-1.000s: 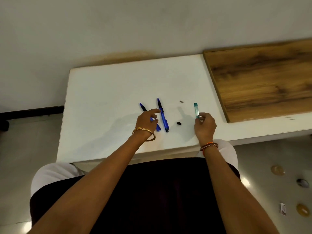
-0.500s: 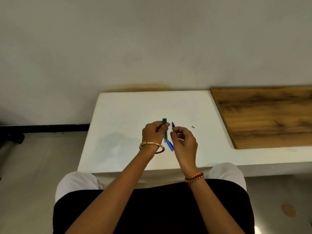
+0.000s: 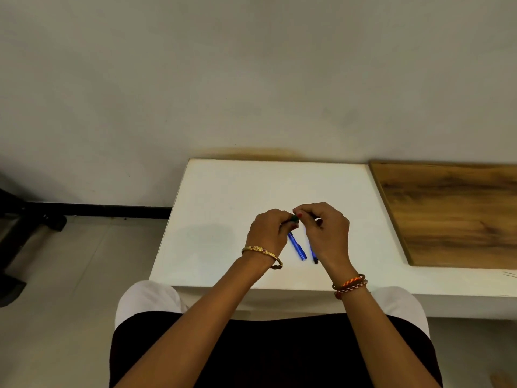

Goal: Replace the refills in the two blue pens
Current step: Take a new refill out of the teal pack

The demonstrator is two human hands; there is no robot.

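Two blue pens lie on the white table (image 3: 223, 247) under my hands: one pen (image 3: 296, 246) shows between the hands, the other pen (image 3: 313, 254) peeks out below my right palm. My left hand (image 3: 268, 231) is closed on a small green refill case (image 3: 294, 218), held above the pens. My right hand (image 3: 327, 233) pinches the case's top end with thumb and forefinger. Most of the case is hidden by the fingers.
A wooden board (image 3: 453, 214) lies on the table's right part. The wall stands right behind the table. A dark stand (image 3: 16, 219) is on the floor at the left. My lap sits against the table's front edge.
My right hand brought the green case from the table's right side to the middle, and my left hand took hold of it. Both hands now meet at its top. The camera tilted up.
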